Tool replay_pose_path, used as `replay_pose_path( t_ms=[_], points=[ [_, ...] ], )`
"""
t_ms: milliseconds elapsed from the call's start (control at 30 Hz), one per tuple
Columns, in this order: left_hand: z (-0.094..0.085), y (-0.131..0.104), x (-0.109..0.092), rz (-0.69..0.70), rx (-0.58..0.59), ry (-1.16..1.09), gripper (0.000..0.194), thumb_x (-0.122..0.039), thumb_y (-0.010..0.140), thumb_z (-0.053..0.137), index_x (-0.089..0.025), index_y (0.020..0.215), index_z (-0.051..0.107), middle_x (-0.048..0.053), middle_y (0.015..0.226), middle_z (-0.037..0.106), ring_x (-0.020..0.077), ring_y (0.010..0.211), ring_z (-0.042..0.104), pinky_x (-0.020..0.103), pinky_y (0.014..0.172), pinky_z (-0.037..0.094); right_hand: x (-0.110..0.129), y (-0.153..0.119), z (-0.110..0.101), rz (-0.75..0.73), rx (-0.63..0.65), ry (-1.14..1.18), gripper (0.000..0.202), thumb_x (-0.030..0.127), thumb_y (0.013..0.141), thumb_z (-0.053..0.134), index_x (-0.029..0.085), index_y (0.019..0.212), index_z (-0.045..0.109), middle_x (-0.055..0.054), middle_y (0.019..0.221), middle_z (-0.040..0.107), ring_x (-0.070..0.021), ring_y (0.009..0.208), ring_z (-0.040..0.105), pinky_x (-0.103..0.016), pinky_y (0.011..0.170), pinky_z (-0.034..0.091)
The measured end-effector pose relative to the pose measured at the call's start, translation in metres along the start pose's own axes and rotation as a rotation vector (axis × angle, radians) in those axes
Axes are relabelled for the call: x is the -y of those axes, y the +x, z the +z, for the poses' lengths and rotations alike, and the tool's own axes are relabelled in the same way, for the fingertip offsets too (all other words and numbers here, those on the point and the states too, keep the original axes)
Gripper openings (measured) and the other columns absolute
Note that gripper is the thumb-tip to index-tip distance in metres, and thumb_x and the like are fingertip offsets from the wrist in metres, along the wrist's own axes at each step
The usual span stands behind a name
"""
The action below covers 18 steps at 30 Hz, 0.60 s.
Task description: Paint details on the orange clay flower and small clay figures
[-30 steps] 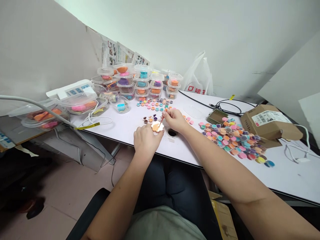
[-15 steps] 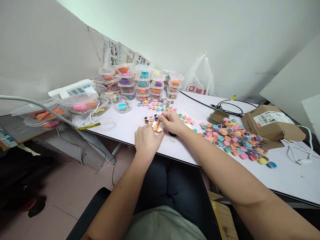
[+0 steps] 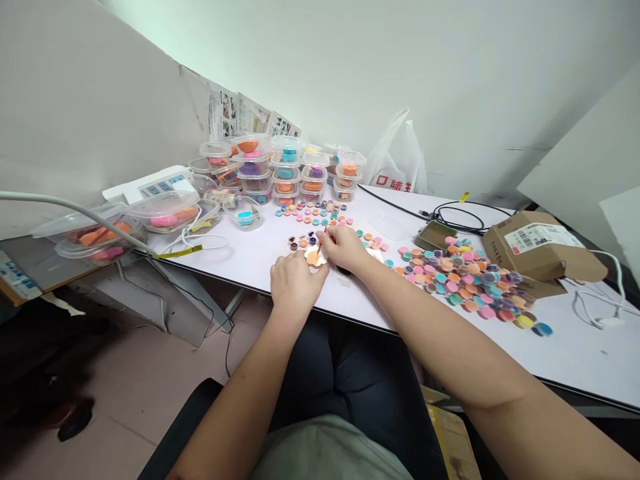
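Note:
A small white scalloped piece with an orange painted area (image 3: 314, 257) lies at the front of the white table. My left hand (image 3: 296, 280) is closed on its lower edge, fingers curled. My right hand (image 3: 345, 247) pinches a thin red brush (image 3: 320, 249), its tip over the orange area. Small open pots of dark paint (image 3: 294, 246) stand just behind the piece. A dark round object (image 3: 344, 271) is partly hidden under my right wrist.
Stacked clear tubs (image 3: 285, 173) line the wall. A heap of colourful paint pots (image 3: 465, 277) lies right, beside a cardboard box (image 3: 543, 247) and black cable (image 3: 460, 215). A power strip (image 3: 150, 185) and lidded containers (image 3: 100, 237) are left. A plastic bag (image 3: 397, 157) stands behind.
My right hand has shifted slightly left and down with the brush, covering more of the piece's right side. The camera view has moved a little. My left hand keeps its grip.

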<state>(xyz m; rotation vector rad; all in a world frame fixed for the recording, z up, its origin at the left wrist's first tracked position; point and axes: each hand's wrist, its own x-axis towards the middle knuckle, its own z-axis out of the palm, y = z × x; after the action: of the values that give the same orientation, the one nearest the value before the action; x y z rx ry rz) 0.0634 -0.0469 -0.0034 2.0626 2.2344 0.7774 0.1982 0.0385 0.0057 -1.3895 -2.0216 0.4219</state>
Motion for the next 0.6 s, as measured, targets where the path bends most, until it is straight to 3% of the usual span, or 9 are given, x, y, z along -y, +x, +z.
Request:
replay_pose_path(
  t_ms=[100,300,433,533,600],
  points=[
    [0.000,0.000,0.000,-0.002,-0.009,0.001,0.041,-0.054,0.087,0.061,-0.019,0.105,0.072,0.014,0.097,0.077,0.0371,0.102,0.067,0.045,0.086,0.049,-0.001,0.001,0.000,0.067,-0.134,-0.004,0.043,0.043,0.096,0.051,0.022,0.060,0.044,0.000,0.059,0.051,-0.0149,0.059,0.043,-0.031,0.058,0.027],
    [-0.001,-0.001,0.000,0.002,0.010,-0.011,0.048,-0.058,0.084,0.063,-0.016,0.106,0.073,0.015,0.099,0.076,0.0385,0.103,0.067,0.046,0.088,0.050,-0.005,0.004,-0.001,-0.001,-0.109,0.242,0.041,0.043,0.096,0.051,0.020,0.062,0.055,0.003,0.053,0.045,-0.0137,0.057,0.045,-0.029,0.060,0.034],
    [-0.014,0.008,0.012,-0.004,0.114,-0.153,0.051,-0.058,0.082,0.063,-0.015,0.106,0.074,0.013,0.093,0.076,0.0339,0.095,0.069,0.041,0.085,0.051,-0.008,0.009,-0.001,-0.026,-0.155,0.369,0.035,0.044,0.097,0.051,0.019,0.075,0.062,0.000,0.063,0.062,-0.0150,0.061,0.055,-0.029,0.063,0.040],
    [-0.024,0.027,0.031,-0.118,0.146,-0.232,0.062,-0.050,0.083,0.060,-0.010,0.129,0.068,0.011,0.090,0.075,0.0291,0.084,0.070,0.038,0.080,0.052,-0.003,0.011,0.000,-0.105,-0.096,0.420,0.029,0.039,0.098,0.050,0.019,0.082,0.065,-0.004,0.077,0.073,-0.0165,0.070,0.064,-0.029,0.070,0.046],
    [-0.027,0.043,0.044,-0.160,0.132,-0.192,0.065,-0.045,0.082,0.060,-0.007,0.135,0.065,0.012,0.092,0.074,0.0298,0.087,0.070,0.038,0.080,0.052,0.003,0.012,0.001,-0.137,-0.031,0.397,0.026,0.034,0.099,0.049,0.019,0.085,0.065,-0.004,0.080,0.075,-0.0170,0.075,0.067,-0.029,0.074,0.048]
  ],
)
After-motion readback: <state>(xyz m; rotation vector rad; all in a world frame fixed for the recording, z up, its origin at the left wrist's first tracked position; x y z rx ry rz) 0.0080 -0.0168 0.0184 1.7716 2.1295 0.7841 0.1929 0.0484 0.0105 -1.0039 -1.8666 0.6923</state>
